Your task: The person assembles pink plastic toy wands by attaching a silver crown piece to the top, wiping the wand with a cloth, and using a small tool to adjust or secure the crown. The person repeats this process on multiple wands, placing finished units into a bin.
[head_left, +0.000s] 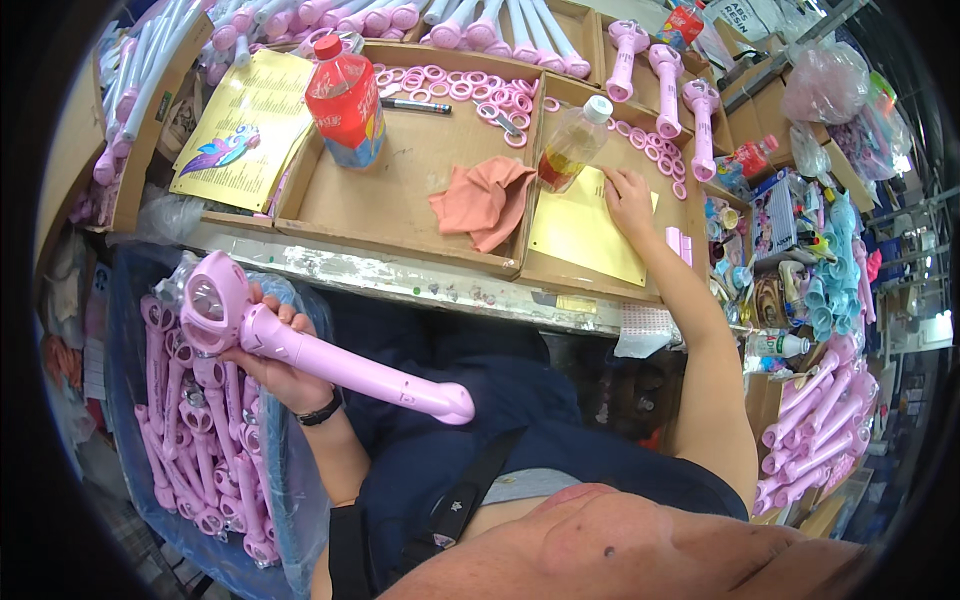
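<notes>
My left hand (278,365) is wrapped round a pink toy wand (335,365), just below its ring-shaped head with a clear ball inside. The wand is held over my lap, its rounded end pointing right. My right hand (630,200) rests on a yellow sheet (583,235) in the right-hand cardboard tray, fingers stretched out beside a clear bottle (575,147) of brownish liquid; I see nothing held in it. Several small pink rings (655,150) lie just beyond that hand. A crumpled orange cloth (480,205) sits in the middle tray (390,215).
On my left, a blue plastic-lined bin (300,500) holds many pink wands. A red-labelled bottle (345,105), a marker (416,106) and more rings stand or lie in the middle tray. Upright pink wand heads (668,90) line the back right. More wands (815,425) are stacked at right.
</notes>
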Available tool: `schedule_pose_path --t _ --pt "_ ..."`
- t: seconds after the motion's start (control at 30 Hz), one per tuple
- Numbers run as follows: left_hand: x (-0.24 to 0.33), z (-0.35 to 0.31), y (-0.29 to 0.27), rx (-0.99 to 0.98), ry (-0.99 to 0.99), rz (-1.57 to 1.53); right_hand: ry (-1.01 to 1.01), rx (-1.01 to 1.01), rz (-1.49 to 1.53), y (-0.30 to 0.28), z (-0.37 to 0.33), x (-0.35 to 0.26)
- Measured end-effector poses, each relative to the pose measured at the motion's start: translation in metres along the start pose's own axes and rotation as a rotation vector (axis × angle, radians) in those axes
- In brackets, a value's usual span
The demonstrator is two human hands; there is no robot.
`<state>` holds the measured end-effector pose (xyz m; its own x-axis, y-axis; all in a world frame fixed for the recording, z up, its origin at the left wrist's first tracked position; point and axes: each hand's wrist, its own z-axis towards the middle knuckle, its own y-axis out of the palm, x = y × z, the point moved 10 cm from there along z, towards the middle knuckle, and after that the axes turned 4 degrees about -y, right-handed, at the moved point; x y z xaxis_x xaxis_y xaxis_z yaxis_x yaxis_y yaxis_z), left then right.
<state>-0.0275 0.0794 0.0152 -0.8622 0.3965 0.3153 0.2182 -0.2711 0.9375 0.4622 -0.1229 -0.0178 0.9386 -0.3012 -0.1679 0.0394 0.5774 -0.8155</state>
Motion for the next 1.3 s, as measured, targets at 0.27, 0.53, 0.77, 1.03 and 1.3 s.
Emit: schedule_pose_path --t 0.27,0.53,0.77,1.03,1.3 --pt "-0.025 -0.014 -0.014 0.097 -0.117 -0.074 0.002 0.045 0.023 -0.009 -0.001 -0.003" --pt "-0.028 -0.018 0.002 0.005 -0.178 -0.002 0.048 0.018 0.120 -0.003 -0.003 0.006" --pt "-0.031 -0.018 -0.001 0.012 -0.195 -0.014 0.141 0.010 0.199 -0.001 -0.003 0.013" --pt "-0.032 -0.018 -0.005 0.049 -0.194 -0.001 0.105 -0.093 0.060 0.006 0.001 0.009" --pt "-0.016 -0.012 -0.011 0.026 -0.063 -0.285 0.216 0.116 0.435 -0.002 -0.011 0.040"
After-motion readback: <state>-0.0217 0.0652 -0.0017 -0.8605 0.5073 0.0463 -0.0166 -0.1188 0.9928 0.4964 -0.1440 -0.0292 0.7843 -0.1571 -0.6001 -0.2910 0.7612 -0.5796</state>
